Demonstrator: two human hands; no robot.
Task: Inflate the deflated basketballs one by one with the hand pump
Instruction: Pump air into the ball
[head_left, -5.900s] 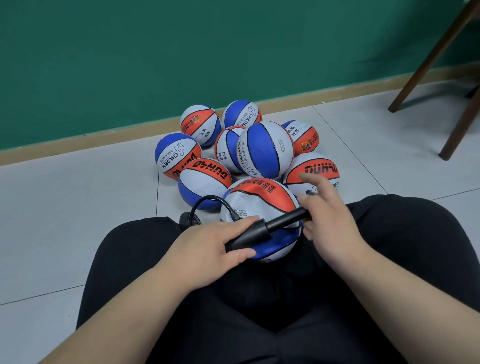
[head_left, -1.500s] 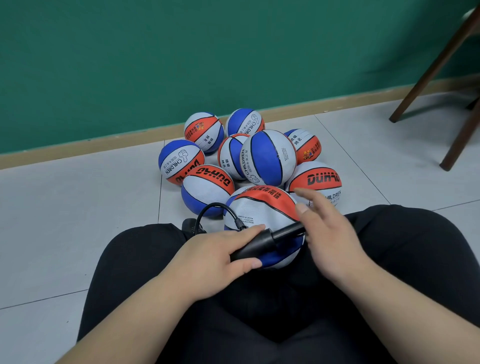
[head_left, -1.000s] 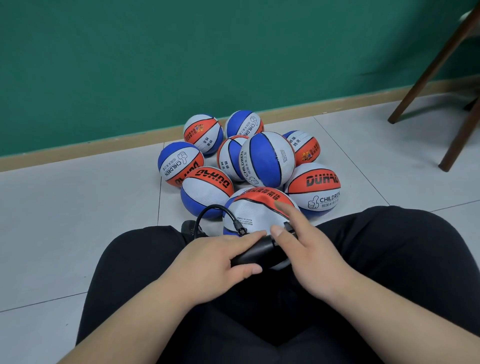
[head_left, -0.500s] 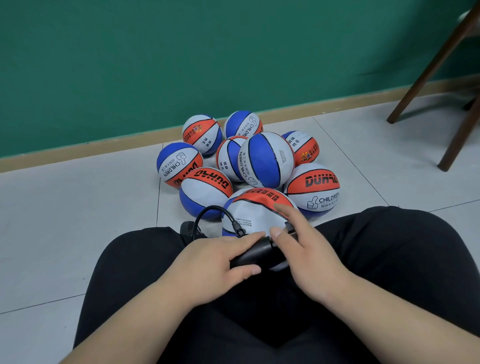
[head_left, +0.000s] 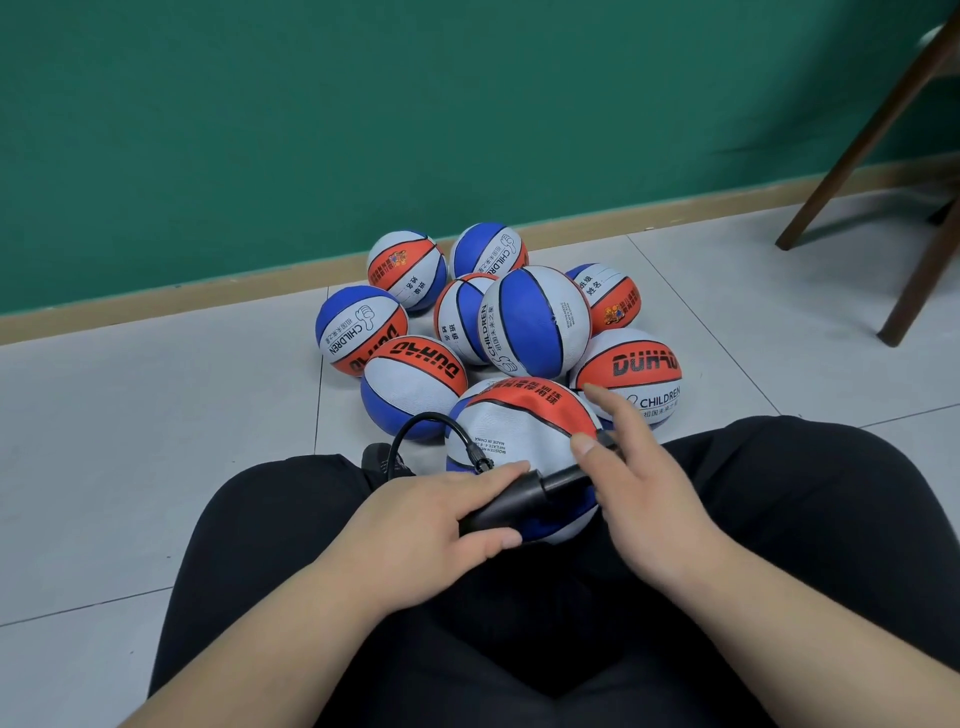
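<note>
A red, white and blue basketball (head_left: 514, 431) sits on the floor between my knees, partly hidden by my hands. A black hand pump (head_left: 511, 506) lies across its near side. My left hand (head_left: 431, 525) grips the pump barrel. A thin black hose (head_left: 415, 423) loops from the barrel's left end down beside the ball. My right hand (head_left: 649, 499) holds the pump handle (head_left: 608, 441) with the thumb hooked over it and the index finger pointing out. A short length of the rod (head_left: 566, 475) shows between barrel and handle.
Several more basketballs of the same colours are piled (head_left: 535, 322) just beyond, against the green wall's wooden baseboard (head_left: 156, 306). Dark wooden chair legs (head_left: 919, 280) stand on the grey tile floor at the far right. My black-trousered legs (head_left: 779, 493) flank the ball.
The handle was pushed in against the barrel half a second ago. My right hand has since drawn it out to the right, exposing the rod. My left hand stays put.
</note>
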